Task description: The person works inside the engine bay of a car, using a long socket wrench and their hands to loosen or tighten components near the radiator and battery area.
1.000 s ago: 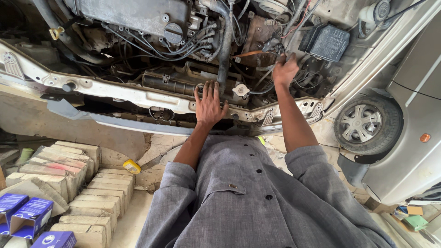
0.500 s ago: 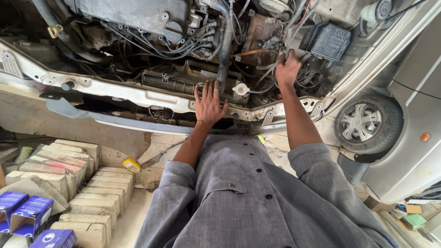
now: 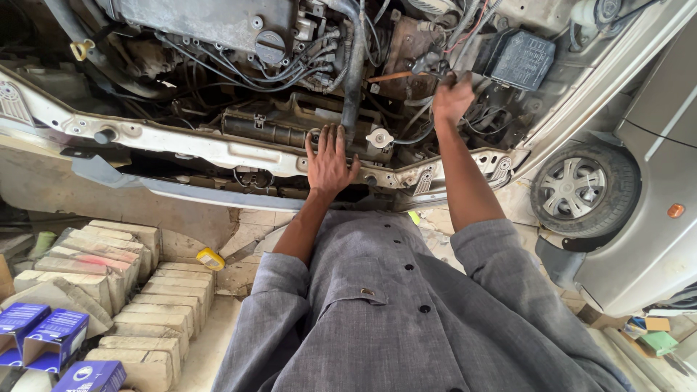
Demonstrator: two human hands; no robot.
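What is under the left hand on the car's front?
The left hand lies flat on the pale front crossmember, beside the radiator cap. The metal beneath the palm is hidden.

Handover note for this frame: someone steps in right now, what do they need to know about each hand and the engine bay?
Left hand: flat, fingers spread, resting on the white front crossmember beside the radiator cap; holds nothing.
Right hand: deep in the engine bay, fingers closed around a dark part among the wires, next to the black box; what exactly it grips cannot be made out.
Done: hood area open, engine exposed.
Left: whatever the right hand is working on is not yet out.
Nearby: stacked bricks, blue boxes, front wheel.
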